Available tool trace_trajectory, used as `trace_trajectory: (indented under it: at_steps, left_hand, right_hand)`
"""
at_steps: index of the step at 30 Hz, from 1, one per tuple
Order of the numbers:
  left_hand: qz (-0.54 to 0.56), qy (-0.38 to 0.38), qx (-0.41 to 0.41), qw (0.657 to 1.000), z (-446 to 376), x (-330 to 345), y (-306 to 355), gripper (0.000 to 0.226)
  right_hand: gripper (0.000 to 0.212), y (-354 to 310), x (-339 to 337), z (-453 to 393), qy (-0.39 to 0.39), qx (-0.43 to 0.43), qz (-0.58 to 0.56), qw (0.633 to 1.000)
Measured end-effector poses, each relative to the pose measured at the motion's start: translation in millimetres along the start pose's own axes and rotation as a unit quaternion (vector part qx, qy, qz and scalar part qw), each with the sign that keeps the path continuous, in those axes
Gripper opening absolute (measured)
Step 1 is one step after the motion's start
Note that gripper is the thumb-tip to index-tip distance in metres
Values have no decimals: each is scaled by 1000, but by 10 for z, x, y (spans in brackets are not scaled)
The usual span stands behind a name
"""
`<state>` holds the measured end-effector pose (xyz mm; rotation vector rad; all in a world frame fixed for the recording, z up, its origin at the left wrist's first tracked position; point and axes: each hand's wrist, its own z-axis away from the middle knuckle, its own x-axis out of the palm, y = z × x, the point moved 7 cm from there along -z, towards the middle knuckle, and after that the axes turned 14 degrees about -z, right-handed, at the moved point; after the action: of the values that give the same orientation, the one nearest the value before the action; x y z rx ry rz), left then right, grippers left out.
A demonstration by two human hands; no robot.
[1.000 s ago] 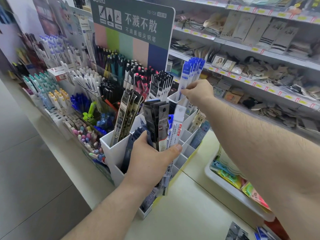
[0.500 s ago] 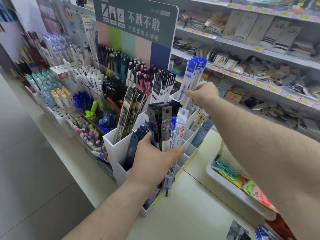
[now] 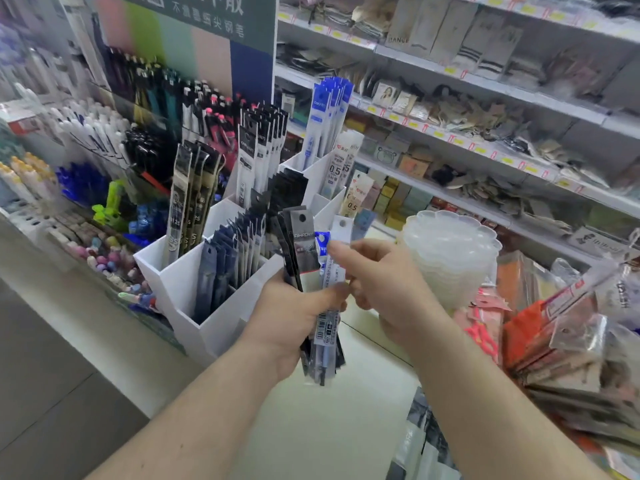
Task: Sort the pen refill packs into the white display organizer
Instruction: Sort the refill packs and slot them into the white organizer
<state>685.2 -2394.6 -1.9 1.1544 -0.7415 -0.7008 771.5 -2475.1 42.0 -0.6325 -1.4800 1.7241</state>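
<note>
- Left hand [image 3: 294, 317] holds a bunch of pen refill packs [image 3: 313, 292] upright, fingers and thumb curled round the lower half; grip closed tight on the bundle.
- Bundle sits just in front of the white display organizer [image 3: 221, 306], near its right front corner — not inside any compartment.
- Packs in the bundle: dark ones at left, one blue-and-white pack [image 3: 325, 271] at right.
- Right hand [image 3: 377, 282] is at the upper part of the blue-and-white pack, index finger extended along it. Whether that grip actually pinches the pack — cannot tell; image blurred.
- Organizer stands on a pale tabletop [image 3: 311, 427]; compartments already hold refills: black-and-gold packs [image 3: 194, 188] rear left, navy packs [image 3: 225, 268] front, blue packs [image 3: 329, 116] at the back.
- A stack of clear scalloped dishes [image 3: 453, 258] stands right of the hands.
</note>
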Motion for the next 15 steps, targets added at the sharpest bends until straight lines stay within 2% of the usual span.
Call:
trace_trajectory:
  at_steps: [3, 5, 7, 9, 11, 14, 15]
  left_hand:
    - [31, -54, -30, 998, 46, 71, -84, 25]
    - [39, -69, -53, 995, 85, 86, -143, 29]
    - [30, -67, -62, 995, 108, 77, -181, 31]
    - [14, -59, -64, 996, 124, 59, -200, 30]
    - [-1, -54, -61, 997, 143, 39, -202, 28]
    - [-27, -41, -50, 998, 162, -14, -214, 24]
    - [-35, -36, -45, 998, 168, -30, -218, 23]
  right_hand:
    - [21, 87, -55, 112, 5, -15, -15, 1000]
    - [15, 118, -171, 116, 41, -17, -17, 999]
    - [18, 187, -292, 111, 76, 3, -56, 996]
    - [24, 299, -386, 113, 101, 45, -166, 980]
    - [28, 406, -440, 143, 122, 99, -276, 948]
    - [38, 544, -421, 211, 105, 181, -334, 919]
    - [35, 558, -405, 230, 88, 192, -338, 917]
